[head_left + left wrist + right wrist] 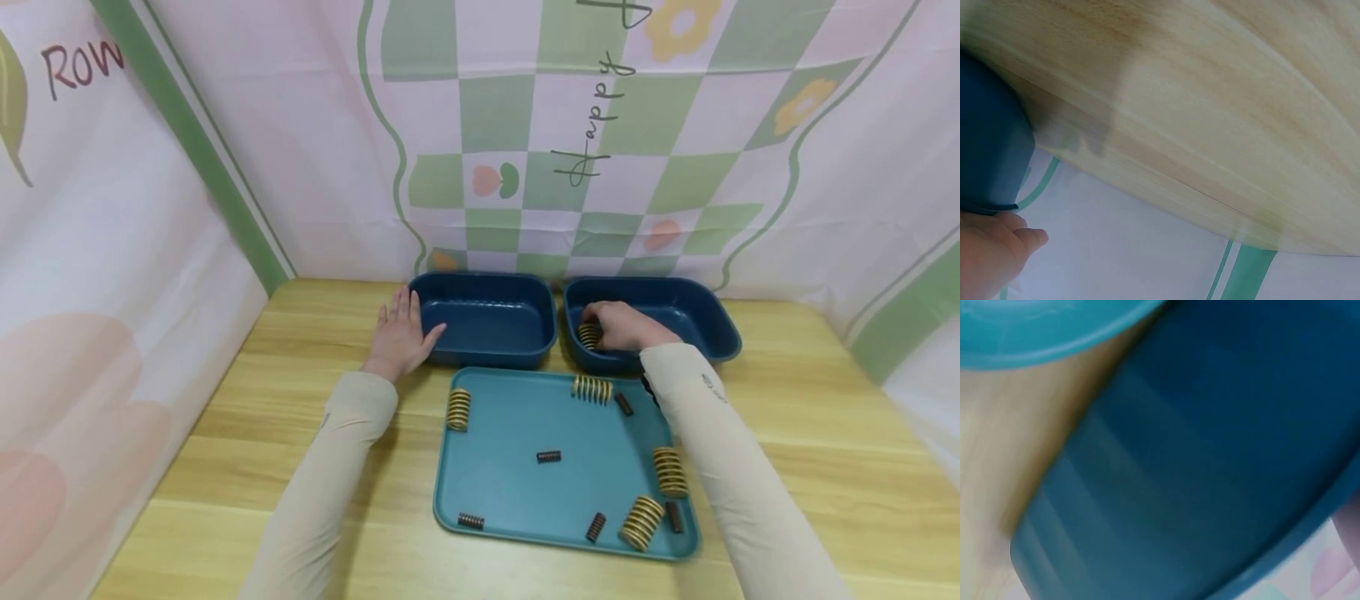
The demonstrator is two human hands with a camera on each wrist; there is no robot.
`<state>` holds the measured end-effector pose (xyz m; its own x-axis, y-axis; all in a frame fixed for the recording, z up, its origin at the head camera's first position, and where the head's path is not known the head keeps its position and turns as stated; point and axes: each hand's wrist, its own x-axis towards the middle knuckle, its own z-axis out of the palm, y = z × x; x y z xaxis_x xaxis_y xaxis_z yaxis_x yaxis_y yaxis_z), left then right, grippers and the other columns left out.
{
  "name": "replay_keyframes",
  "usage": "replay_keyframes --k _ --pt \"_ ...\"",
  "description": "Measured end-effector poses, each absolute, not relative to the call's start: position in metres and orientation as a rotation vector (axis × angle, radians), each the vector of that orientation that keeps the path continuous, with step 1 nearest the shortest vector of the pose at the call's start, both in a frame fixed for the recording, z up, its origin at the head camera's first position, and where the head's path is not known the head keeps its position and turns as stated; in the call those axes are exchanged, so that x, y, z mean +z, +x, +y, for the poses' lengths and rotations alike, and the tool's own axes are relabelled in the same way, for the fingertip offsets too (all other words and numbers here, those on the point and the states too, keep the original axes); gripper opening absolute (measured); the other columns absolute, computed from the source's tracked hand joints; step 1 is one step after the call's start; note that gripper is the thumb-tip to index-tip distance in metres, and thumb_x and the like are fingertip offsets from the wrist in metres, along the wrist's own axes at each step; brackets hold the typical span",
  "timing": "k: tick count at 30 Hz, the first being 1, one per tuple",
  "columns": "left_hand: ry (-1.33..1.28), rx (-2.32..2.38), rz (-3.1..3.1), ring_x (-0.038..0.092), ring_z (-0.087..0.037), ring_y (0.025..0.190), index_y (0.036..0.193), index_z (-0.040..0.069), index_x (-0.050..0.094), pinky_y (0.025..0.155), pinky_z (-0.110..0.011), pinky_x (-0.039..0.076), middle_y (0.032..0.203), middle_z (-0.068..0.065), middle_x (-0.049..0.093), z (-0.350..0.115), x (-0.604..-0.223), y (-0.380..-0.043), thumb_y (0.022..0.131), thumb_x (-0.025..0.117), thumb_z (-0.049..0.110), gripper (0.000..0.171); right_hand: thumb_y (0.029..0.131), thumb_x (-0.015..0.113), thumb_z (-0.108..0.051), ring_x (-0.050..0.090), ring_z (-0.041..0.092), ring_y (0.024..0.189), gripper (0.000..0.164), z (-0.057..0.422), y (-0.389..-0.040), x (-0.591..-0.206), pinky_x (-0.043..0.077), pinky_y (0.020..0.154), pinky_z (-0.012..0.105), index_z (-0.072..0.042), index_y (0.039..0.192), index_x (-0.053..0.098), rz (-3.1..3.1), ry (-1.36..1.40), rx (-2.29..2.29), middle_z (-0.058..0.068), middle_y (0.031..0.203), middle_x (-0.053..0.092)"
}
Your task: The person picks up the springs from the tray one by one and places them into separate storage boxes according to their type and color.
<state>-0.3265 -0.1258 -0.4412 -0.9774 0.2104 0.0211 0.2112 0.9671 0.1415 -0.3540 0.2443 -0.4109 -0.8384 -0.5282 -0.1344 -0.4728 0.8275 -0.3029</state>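
My right hand (618, 323) reaches into the right blue bin (697, 292) and grips a large gold coil spring (588, 336) at its left end. In the right wrist view, the bin's outer wall (1147, 475) fills most of the frame and the spring is hidden. My left hand (401, 333) rests on the left rim of the left blue bin (487, 360), fingers straight and thumb spread over the edge. Part of that hand (994, 253) shows at the bin's rim in the left wrist view. Nothing lies in the left bin.
A teal tray (510, 483) lies before the bins. Large gold springs stand along its edges, such as one (459, 410) at left and one (642, 523) at front right. Several small dark springs, one (549, 457) near the middle, are scattered on it. A printed curtain (330, 167) hangs behind.
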Motion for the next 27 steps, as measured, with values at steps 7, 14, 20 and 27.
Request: replay_keyframes --k 7,14,20,27 --pt "-0.337 -0.225 -3.113 0.003 -0.034 0.144 0.149 -0.007 0.009 0.114 -0.049 0.008 0.156 -0.024 0.005 -0.124 -0.441 -0.325 0.100 0.025 0.055 0.081 0.078 0.076 -0.004 0.053 0.040 0.112 0.052 0.256 -0.345 -0.391 0.046 0.088 0.051 0.007 0.124 0.056 2.818 -0.790 -0.425 0.024 0.123 0.056" --pt "-0.338 -0.244 -3.114 0.007 -0.036 0.144 0.149 -0.008 0.009 0.114 -0.049 0.008 0.155 -0.025 0.006 -0.124 -0.438 -0.323 0.100 0.027 0.055 0.082 0.076 0.079 -0.008 0.055 0.040 0.110 0.052 0.273 -0.327 -0.366 0.045 0.089 0.052 0.007 0.122 0.058 2.863 -0.829 -0.409 0.023 0.121 0.059" --pt "-0.334 -0.230 -3.115 0.006 -0.035 0.144 0.149 -0.008 0.008 0.114 -0.049 0.008 0.156 -0.025 0.005 -0.124 -0.438 -0.323 0.100 0.025 0.055 0.082 0.074 0.081 -0.011 0.057 0.038 0.108 0.051 0.279 -0.299 -0.353 0.046 0.088 0.051 0.005 0.119 0.062 2.853 -0.931 -0.368 0.020 0.119 0.061" --pt "-0.327 -0.221 -3.116 0.005 -0.035 0.144 0.149 -0.009 0.008 0.114 -0.050 0.009 0.156 -0.025 0.005 -0.124 -0.437 -0.322 0.100 0.026 0.054 0.082 0.073 0.083 -0.014 0.058 0.037 0.107 0.049 0.279 -0.260 -0.346 0.047 0.088 0.050 0.002 0.115 0.064 2.803 -1.033 -0.367 0.016 0.115 0.063"
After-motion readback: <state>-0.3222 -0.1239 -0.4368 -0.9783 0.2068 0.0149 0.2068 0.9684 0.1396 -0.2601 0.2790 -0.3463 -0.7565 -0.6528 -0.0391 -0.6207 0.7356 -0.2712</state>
